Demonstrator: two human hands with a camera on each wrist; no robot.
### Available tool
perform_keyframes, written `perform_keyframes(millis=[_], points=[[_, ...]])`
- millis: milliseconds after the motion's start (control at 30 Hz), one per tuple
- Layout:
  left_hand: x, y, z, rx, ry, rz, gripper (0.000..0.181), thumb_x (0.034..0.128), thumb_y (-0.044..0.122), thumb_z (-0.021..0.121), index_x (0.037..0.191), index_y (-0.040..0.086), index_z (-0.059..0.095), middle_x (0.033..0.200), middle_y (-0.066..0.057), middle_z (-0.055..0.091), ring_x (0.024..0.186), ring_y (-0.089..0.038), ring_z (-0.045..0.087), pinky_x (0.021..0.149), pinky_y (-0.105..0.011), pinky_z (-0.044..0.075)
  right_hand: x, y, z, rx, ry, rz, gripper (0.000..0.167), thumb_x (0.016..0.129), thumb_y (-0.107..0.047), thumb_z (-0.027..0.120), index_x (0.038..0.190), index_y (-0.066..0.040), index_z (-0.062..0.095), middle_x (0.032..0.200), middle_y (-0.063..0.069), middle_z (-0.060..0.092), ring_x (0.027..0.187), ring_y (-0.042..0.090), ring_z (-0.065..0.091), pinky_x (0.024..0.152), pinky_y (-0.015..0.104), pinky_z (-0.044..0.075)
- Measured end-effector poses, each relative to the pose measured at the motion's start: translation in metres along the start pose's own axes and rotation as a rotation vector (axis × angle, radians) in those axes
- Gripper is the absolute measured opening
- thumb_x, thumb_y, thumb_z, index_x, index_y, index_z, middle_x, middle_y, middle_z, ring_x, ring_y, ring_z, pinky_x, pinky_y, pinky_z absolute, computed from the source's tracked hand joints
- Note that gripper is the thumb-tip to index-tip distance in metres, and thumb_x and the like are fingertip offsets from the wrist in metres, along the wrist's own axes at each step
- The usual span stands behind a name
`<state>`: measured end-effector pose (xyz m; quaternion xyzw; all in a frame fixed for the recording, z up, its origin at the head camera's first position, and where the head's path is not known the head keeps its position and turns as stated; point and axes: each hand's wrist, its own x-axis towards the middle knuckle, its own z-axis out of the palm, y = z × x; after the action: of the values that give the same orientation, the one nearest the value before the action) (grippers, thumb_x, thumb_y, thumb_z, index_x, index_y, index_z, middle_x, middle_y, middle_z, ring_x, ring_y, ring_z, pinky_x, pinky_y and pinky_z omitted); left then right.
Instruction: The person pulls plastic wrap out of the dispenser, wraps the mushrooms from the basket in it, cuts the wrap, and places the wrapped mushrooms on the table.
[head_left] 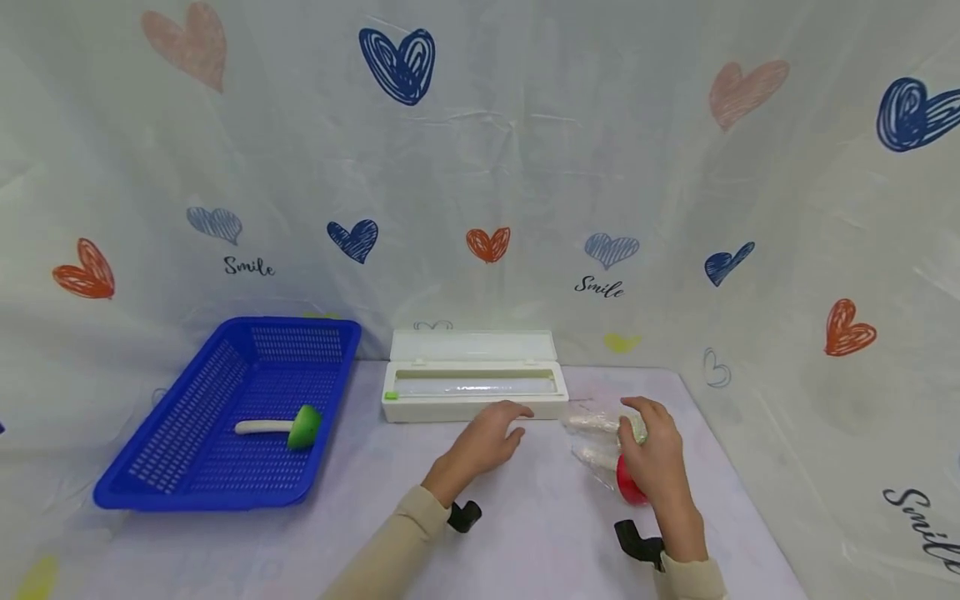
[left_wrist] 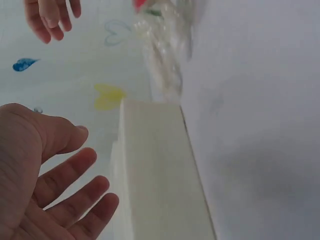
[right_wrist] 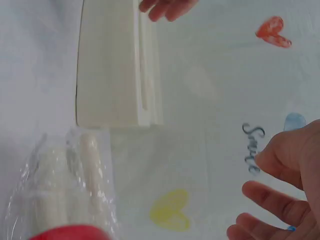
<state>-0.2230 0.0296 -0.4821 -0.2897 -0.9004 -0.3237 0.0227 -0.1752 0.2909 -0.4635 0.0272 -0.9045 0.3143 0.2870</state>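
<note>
A white cling film dispenser (head_left: 472, 408) stands at the back middle of the table, lid raised, with a film roll (head_left: 480, 386) inside and a green cutter slider (head_left: 392, 395). My left hand (head_left: 487, 437) hovers at its front right, fingers spread and holding nothing. To the right lie two toy mushrooms wrapped in clear film: one has a red cap (head_left: 630, 483), the other a pale green cap (head_left: 638, 429) partly behind my fingers. Over them is my right hand (head_left: 656, 450); its thumb and fingers (right_wrist: 267, 202) are apart with nothing between them.
A blue plastic basket (head_left: 135, 487) sits at the left, holding an unwrapped toy mushroom with a green cap (head_left: 305, 427) and white stem. A white curtain (head_left: 480, 167) printed with hearts hangs behind the table. The table's right edge (head_left: 738, 475) runs beside my right hand.
</note>
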Motion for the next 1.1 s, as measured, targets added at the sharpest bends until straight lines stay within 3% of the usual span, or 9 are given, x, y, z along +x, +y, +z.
perform_keyframes(millis=[167,267,367,500,633,833,1100], points=[[-0.008,-0.033,-0.043,0.158,0.096,-0.024,0.03,0.0962,0.007,0.07,0.126,0.009,0.069,0.129,-0.009,0.069,0.125,-0.03,0.062,0.104,-0.044,0.052,0.024,-0.016,0.034,0.039,-0.123,-0.259,0.031,0.09,-0.001,0.075,0.12,0.002,0.068,0.123,0.022,0.068,0.119,0.041,0.063,0.099,0.058,0.052],[-0.012,-0.052,-0.061,0.232,0.115,-0.056,0.032,0.0947,0.009,0.073,0.127,0.009,0.069,0.129,-0.01,0.069,0.124,-0.032,0.063,0.103,-0.046,0.052,0.037,-0.022,0.055,0.036,-0.233,-0.331,0.035,0.092,-0.008,0.077,0.124,0.0,0.068,0.128,0.02,0.067,0.123,0.039,0.063,0.102,0.054,0.052],[-0.016,-0.069,-0.071,0.278,0.11,-0.081,0.034,0.0928,0.01,0.076,0.126,0.009,0.069,0.129,-0.011,0.069,0.123,-0.033,0.064,0.101,-0.047,0.053,0.048,-0.026,0.075,0.019,-0.331,-0.375,0.037,0.094,-0.014,0.077,0.127,-0.002,0.067,0.132,0.018,0.065,0.126,0.036,0.061,0.104,0.05,0.052],[-0.021,-0.087,-0.073,0.311,0.089,-0.088,0.035,0.0923,0.012,0.077,0.126,0.006,0.069,0.128,-0.014,0.069,0.12,-0.034,0.065,0.1,-0.047,0.053,0.058,-0.026,0.099,-0.027,-0.429,-0.397,0.035,0.096,-0.018,0.074,0.127,-0.003,0.067,0.132,0.016,0.064,0.127,0.034,0.06,0.105,0.047,0.052],[-0.025,-0.097,-0.071,0.332,0.107,-0.101,0.028,0.0933,0.01,0.075,0.12,0.004,0.072,0.121,-0.014,0.072,0.112,-0.034,0.068,0.094,-0.046,0.056,0.064,-0.025,0.121,-0.082,-0.489,-0.421,0.029,0.098,-0.02,0.072,0.122,-0.003,0.07,0.127,0.016,0.068,0.123,0.035,0.061,0.104,0.047,0.052],[-0.023,-0.103,-0.067,0.315,0.156,-0.112,0.011,0.0949,0.003,0.071,0.103,0.003,0.078,0.1,-0.012,0.076,0.097,-0.03,0.072,0.084,-0.04,0.059,0.067,-0.025,0.139,-0.097,-0.5,-0.444,0.011,0.097,-0.011,0.071,0.1,-0.003,0.078,0.1,0.01,0.074,0.097,0.029,0.069,0.086,0.043,0.057],[-0.008,-0.103,-0.07,0.265,0.123,-0.222,0.011,0.097,0.005,0.069,0.101,0.004,0.079,0.104,-0.011,0.077,0.103,-0.029,0.072,0.088,-0.04,0.059,0.072,-0.027,0.145,-0.06,-0.511,-0.331,0.014,0.1,-0.012,0.066,0.097,-0.002,0.076,0.096,0.01,0.073,0.091,0.026,0.069,0.082,0.043,0.057]])
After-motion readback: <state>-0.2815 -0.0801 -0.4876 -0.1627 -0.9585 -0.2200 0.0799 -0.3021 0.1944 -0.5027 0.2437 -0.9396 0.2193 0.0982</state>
